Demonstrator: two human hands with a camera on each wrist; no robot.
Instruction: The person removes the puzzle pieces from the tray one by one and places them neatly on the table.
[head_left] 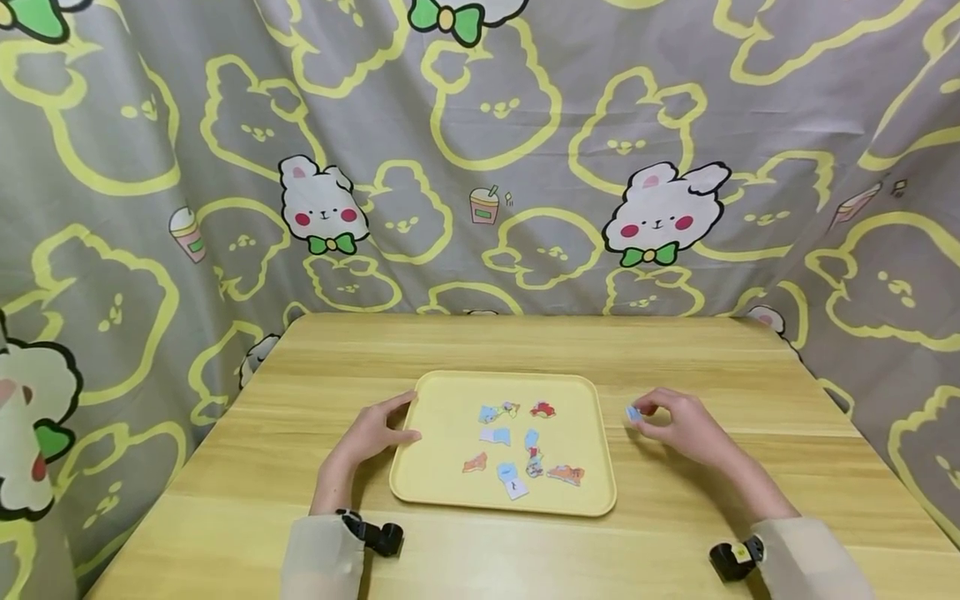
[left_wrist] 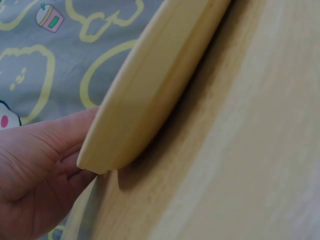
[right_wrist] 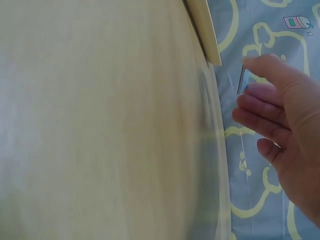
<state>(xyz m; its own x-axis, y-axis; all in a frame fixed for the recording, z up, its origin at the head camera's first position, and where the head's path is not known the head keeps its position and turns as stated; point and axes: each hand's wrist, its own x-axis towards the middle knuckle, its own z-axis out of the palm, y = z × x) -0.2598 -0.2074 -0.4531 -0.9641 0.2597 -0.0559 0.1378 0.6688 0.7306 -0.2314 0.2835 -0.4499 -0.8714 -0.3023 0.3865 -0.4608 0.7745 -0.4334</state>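
Note:
A shallow yellow tray (head_left: 431,479) lies on the table. My left hand (head_left: 372,429) holds its left edge, the thumb at the rim; the left wrist view shows the hand (left_wrist: 42,172) at the tray's rim (left_wrist: 145,85), with part of the fingers hidden. To the right of the tray, just above the table, my right hand (head_left: 682,423) pinches a small blue puzzle piece (head_left: 633,413) between thumb and finger. That piece (right_wrist: 242,80) appears nearly edge-on in the right wrist view, the other fingers of the hand (right_wrist: 295,115) curling below it.
On the tray lie several loose puzzle pieces, among them a red one (head_left: 543,409), an orange one (head_left: 475,462), an orange-brown one (head_left: 566,474) and a joined blue-and-white pair (head_left: 512,481). A patterned grey curtain (head_left: 525,167) hangs behind the wooden table (head_left: 510,550).

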